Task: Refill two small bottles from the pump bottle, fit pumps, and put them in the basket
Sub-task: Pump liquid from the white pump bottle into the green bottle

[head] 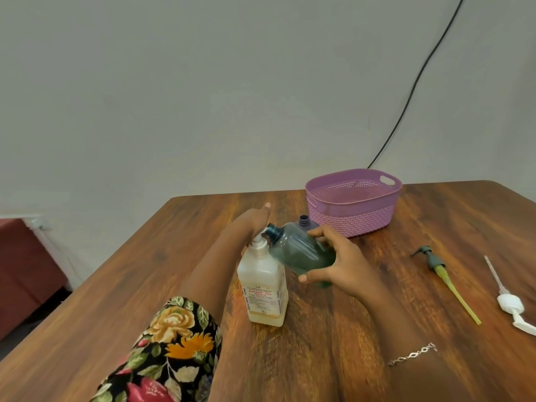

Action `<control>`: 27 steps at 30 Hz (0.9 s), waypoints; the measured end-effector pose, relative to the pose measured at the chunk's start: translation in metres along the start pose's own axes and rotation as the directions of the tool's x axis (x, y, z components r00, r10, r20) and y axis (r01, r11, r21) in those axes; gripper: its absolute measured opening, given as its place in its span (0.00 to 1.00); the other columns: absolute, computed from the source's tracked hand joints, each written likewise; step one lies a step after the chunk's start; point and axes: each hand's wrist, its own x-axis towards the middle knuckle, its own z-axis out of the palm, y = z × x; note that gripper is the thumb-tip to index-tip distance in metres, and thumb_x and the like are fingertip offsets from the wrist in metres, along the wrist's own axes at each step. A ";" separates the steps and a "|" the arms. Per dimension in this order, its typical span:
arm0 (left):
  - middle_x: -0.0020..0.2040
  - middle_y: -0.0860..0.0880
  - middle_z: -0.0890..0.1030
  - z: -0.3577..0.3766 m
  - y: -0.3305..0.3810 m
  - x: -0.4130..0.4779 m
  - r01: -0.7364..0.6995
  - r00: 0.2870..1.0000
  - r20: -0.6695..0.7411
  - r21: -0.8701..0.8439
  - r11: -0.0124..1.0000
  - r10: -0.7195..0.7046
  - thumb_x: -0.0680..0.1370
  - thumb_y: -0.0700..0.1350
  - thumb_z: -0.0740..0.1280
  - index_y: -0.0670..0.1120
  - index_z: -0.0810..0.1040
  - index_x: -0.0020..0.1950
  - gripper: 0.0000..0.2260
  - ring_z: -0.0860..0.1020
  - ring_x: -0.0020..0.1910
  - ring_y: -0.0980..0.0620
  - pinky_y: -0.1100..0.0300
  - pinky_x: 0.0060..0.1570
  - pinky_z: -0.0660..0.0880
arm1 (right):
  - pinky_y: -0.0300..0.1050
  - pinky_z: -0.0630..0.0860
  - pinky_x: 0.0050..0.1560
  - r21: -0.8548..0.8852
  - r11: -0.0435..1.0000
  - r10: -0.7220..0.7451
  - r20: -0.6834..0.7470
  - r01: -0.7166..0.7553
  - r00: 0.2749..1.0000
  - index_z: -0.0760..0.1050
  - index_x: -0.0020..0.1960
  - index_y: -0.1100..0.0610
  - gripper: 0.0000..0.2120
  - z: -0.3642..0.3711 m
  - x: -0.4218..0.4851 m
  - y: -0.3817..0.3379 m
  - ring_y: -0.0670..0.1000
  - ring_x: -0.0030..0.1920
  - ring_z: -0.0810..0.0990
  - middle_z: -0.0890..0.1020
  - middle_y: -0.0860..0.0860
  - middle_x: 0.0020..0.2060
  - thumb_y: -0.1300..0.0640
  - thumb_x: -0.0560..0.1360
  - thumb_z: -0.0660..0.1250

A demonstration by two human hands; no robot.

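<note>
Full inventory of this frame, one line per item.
table: 1, brown wood, under everything
pump bottle: 1, translucent white, table centre, upright
green bottle: 1, green, tilted, neck at pump bottle's top
purple bottle: 1, purple, behind green bottle, partly hidden
basket: 1, purple, far side of table
green pump: 1, green with yellow-green tube, lying right of the hands
white pump: 1, white, lying at right frame edge
cable: 1, black, on grey wall
left hand: 1, on pump bottle's top
right hand: 1, holds green bottle

Grey wall (203, 97), wooden table (116, 300).
</note>
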 end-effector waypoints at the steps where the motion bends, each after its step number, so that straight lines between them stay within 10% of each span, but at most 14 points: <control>1: 0.70 0.34 0.65 0.000 0.001 -0.001 0.003 1.000 0.005 -0.007 1.000 -0.003 0.83 0.55 0.45 0.36 0.60 0.73 0.27 0.68 0.66 0.38 0.48 0.63 0.66 | 0.54 0.80 0.47 -0.004 1.000 -0.003 0.002 0.003 1.000 0.71 0.57 0.49 0.30 0.000 0.000 0.000 0.46 0.48 0.75 0.74 0.42 0.48 0.59 0.59 0.79; 27: 0.55 0.34 0.76 -0.011 0.002 0.004 0.016 0.998 0.057 0.001 1.000 -0.016 0.78 0.62 0.53 0.37 0.70 0.64 0.30 0.76 0.52 0.37 0.46 0.52 0.75 | 0.41 0.74 0.49 -0.150 0.986 -0.070 0.015 0.071 0.997 0.69 0.57 0.46 0.30 -0.013 -0.001 -0.017 0.45 0.49 0.75 0.74 0.41 0.48 0.54 0.60 0.79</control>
